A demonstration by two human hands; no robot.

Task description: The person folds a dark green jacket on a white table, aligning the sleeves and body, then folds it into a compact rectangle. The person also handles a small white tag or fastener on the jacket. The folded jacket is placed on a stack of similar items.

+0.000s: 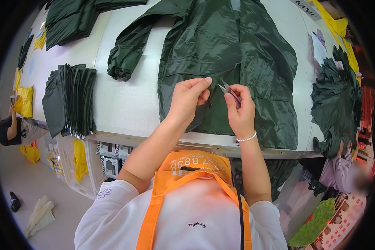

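A dark green, shiny raincoat (pixel 266 79) lies spread on the white table in front of me, one sleeve (pixel 131 46) stretched to the left. Over its lower front, my left hand (pixel 189 98) is closed in a pinch at the coat's front edge, the fabric rising to the fingertips. Just right of it, my right hand (pixel 241 106) is closed round a small pair of thread snips (pixel 228 88). The blades point up and left toward the left fingertips, with a small gap between. Whatever thread may be in the pinch is too small to make out.
Left of the coat stands a stack of folded green pieces (pixel 73 98); more folded green garments (pixel 71 21) lie behind it. A crumpled green heap (pixel 335 93) sits at the right end. The table's front edge (pixel 221 148) runs before me. People work at both sides.
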